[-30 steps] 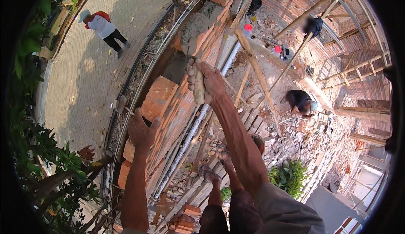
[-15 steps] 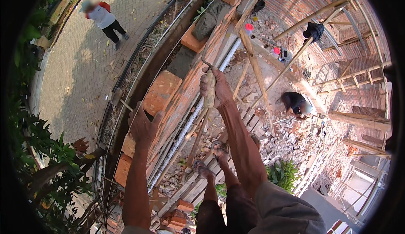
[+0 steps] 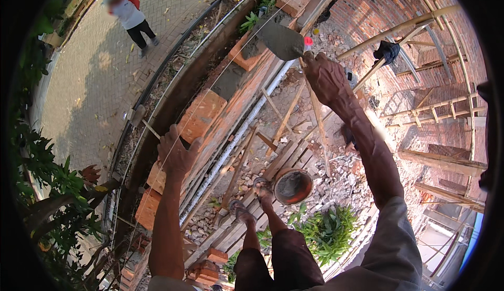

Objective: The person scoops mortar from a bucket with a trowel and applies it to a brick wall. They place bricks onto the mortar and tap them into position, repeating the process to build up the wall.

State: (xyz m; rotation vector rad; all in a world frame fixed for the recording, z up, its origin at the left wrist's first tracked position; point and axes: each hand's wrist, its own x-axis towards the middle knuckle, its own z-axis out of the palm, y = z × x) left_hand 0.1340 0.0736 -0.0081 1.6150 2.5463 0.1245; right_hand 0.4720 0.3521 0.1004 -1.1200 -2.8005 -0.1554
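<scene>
My right hand point(image 3: 328, 78) is closed round the handle of a trowel, whose grey blade point(image 3: 282, 40) is over the wall's far part. Grey mortar point(image 3: 228, 78) lies on the wall between a large orange brick point(image 3: 202, 115) and a farther brick point(image 3: 247, 52). My left hand point(image 3: 177, 152) rests at the near end of the large brick, thumb spread from the fingers. Just beyond its fingertips shows a short wooden handle point(image 3: 151, 129) with a blocky end; whether I touch it, I cannot tell. A thin string runs along the bricks.
Below right, a round tub point(image 3: 293, 186) of grey mix stands by wooden planks point(image 3: 286, 159) and my feet. Rubble point(image 3: 341, 186), slanting poles point(image 3: 399, 31) and a white pipe point(image 3: 231, 152) lie right of the wall. A person point(image 3: 134, 20) stands on the paving at left.
My right hand has moved right and away, turning the trowel so its blade now shows over the wall. The tub has come into view. My left hand stays by the brick.
</scene>
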